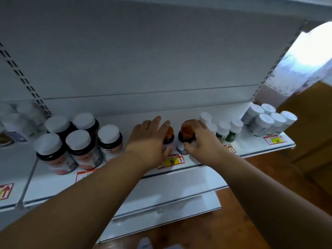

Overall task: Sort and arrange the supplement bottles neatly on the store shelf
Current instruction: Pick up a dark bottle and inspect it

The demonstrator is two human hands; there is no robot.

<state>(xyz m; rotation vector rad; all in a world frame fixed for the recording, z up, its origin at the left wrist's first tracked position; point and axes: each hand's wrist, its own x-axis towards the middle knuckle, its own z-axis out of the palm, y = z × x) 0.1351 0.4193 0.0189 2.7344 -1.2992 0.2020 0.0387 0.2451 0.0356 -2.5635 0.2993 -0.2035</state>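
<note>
White shelf, price tag reading "98"; each hand's grip holds an orange-capped bottle.

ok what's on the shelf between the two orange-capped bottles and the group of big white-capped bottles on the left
In the head view, only the left hand and bare shelf lie between the orange-capped bottles and the big white-capped bottles; no other bottle stands there.

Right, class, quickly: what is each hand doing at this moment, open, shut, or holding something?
Left hand: grips the left orange-capped bottle on the shelf.
Right hand: grips the right orange-capped bottle, fingers curled round it.
</note>
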